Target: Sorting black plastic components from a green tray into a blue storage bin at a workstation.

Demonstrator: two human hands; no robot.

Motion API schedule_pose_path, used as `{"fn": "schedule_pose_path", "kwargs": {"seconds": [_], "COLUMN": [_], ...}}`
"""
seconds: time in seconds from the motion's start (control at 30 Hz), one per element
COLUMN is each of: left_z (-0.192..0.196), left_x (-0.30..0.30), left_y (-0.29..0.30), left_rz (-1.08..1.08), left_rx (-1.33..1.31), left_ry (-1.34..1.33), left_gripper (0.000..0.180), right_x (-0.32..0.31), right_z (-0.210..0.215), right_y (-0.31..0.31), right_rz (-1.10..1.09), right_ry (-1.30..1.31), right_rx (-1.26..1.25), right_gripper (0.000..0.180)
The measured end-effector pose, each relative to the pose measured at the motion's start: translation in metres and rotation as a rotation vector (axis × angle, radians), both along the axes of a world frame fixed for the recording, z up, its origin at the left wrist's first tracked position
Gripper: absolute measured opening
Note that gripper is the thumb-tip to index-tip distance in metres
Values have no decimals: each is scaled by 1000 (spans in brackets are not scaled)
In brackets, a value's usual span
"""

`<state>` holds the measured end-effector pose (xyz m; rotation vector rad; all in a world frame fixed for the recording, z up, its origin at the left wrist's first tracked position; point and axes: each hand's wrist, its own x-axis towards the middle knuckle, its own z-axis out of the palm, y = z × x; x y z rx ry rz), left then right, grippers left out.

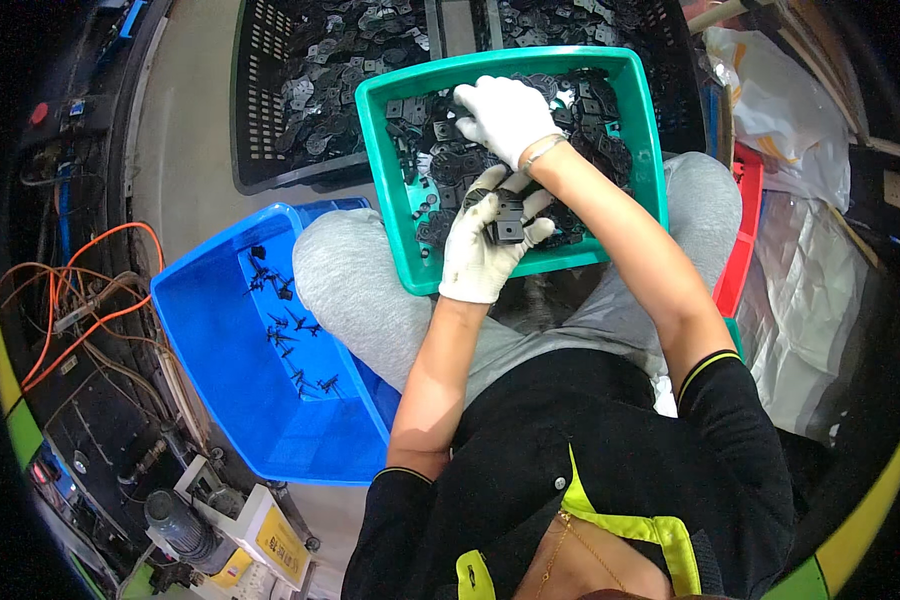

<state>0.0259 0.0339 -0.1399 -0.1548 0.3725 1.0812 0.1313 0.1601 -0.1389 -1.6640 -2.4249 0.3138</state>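
A green plastic tub [652,180] full of loose black plastic parts [595,105] rests across my lap. My left hand [478,255], in a white glove, is closed around several black plastic parts [507,218] at the tub's near side; the one on top is blocky with a small hole. Over the middle of the tub is my right hand [510,118], also gloved in white, back upward and fingers bent toward the left. Whatever lies under its fingertips is too hidden to name.
A blue bin [270,440] with several small black pieces [282,332] stands to my left. Black crates [260,120] heaped with similar parts stand beyond the tub. A red container [740,240] and plastic sheeting [800,320] are at right; orange cable [100,235] and a motor [175,520] at left.
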Motion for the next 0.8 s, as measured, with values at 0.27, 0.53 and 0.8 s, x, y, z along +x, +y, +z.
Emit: {"fn": "schedule_pose_path", "kwargs": {"seconds": [0.27,0.53,0.8], "left_z": [-1,2,-7], "left_x": [1,3,2], "left_y": [-3,-4,-9], "left_rz": [70,112,52], "left_rx": [45,89,83], "left_ry": [67,261,353], "left_gripper": [44,48,48], "right_x": [40,46,27], "right_z": [28,44,47], "right_y": [-54,-126,-143], "right_rz": [-342,-111,-392], "right_ry": [743,690,866], "right_rx": [-196,-10,-127], "right_gripper": [36,30,28]}}
